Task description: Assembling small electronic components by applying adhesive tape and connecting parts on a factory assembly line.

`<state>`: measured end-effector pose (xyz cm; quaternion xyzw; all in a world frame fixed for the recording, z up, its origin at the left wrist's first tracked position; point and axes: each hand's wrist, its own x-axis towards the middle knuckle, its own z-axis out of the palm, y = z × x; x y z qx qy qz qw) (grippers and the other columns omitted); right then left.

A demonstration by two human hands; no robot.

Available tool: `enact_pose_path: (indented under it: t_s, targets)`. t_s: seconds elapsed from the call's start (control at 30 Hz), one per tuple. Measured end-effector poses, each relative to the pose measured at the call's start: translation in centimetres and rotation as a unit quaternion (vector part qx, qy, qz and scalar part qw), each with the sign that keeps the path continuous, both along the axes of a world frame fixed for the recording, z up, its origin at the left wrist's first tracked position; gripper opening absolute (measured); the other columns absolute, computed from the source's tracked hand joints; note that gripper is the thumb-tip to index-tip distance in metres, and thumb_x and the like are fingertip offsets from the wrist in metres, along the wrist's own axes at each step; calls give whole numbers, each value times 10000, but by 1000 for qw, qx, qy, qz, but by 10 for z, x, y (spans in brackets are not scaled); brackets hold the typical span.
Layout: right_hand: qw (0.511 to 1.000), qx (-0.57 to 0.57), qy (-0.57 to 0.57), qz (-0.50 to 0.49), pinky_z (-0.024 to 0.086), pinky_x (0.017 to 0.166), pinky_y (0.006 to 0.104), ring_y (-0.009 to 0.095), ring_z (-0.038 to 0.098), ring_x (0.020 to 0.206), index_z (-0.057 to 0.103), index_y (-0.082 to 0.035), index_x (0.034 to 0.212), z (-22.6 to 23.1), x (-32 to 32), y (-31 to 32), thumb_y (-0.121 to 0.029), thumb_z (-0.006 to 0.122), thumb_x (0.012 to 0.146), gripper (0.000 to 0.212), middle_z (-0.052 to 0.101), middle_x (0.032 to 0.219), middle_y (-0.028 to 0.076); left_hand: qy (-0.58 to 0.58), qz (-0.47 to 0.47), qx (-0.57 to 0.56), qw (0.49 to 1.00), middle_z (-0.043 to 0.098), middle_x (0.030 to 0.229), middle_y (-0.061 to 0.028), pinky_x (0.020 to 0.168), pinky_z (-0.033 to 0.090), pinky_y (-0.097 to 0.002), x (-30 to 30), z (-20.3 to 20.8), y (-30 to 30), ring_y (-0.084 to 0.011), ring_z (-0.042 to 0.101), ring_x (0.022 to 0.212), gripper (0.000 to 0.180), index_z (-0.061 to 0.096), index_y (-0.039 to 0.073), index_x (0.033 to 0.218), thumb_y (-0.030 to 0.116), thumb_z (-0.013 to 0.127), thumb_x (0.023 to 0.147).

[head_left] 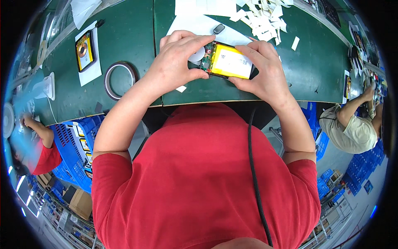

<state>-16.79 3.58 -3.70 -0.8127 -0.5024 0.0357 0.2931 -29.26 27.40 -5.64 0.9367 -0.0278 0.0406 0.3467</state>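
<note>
From the head view I see both hands clamped on an opened black device with a yellow battery pack showing, held just above the near edge of the green table. My left hand grips its left end, thumb under and fingers curled over the green circuit strip; my right hand pinches the right end from above and below.

Down to the left of my left hand, below the table edge, blue plastic crates sit stacked; the upper one holds several flat devices with yellow backs standing on edge. More blue crates lie far to the right of my right hand, on the floor beside a seated person; what they hold I cannot tell.

Left of my left hand, a second opened device with a copper coil lies on a white sheet. Between it and my left hand lies a brown tape ring. Beyond my right hand, a heap of small white paper strips is scattered across the table, and a small dark oval part rests on white paper just past my fingers.
</note>
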Motion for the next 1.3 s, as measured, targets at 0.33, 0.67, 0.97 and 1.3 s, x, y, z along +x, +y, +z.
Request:
enact_pose_path:
  t_s: [0.33, 0.67, 0.97, 1.3]
  targets:
    - [999, -47, -15, 4, 469, 972, 435, 305, 572, 1096, 698, -62, 1269, 6, -4, -3, -232, 929, 644, 688, 595, 1110, 98, -46, -65, 53, 995, 582, 1459, -17, 1097, 338, -428, -2, 0, 2, -272, 507, 1274, 599, 734, 319, 1298, 238, 867, 720]
    - [998, -38, -51, 1, 447, 997, 444, 321, 554, 1150, 684, -74, 1309, -6, -9, -15, -387, 899, 682, 733, 584, 1161, 99, -15, -65, 86, 994, 533, 1512, -6, 1119, 331, -441, -4, 7, -4, -293, 477, 1340, 537, 744, 340, 1291, 237, 806, 768]
    - [991, 9, -134, -9, 463, 977, 432, 275, 603, 1226, 701, -49, 1220, -18, -26, -41, -299, 851, 758, 546, 645, 1305, 88, -2, -72, 102, 992, 521, 1519, -24, 1125, 329, -443, -3, 10, -4, -303, 464, 1353, 562, 736, 320, 1308, 233, 804, 757]
    - [986, -24, -164, 17, 478, 962, 414, 262, 637, 1194, 719, -44, 1222, -14, -28, -38, -211, 833, 767, 498, 686, 1298, 75, 4, -67, 92, 993, 538, 1505, -48, 1119, 342, -447, -1, 11, -5, -310, 486, 1332, 570, 741, 294, 1299, 227, 816, 738]
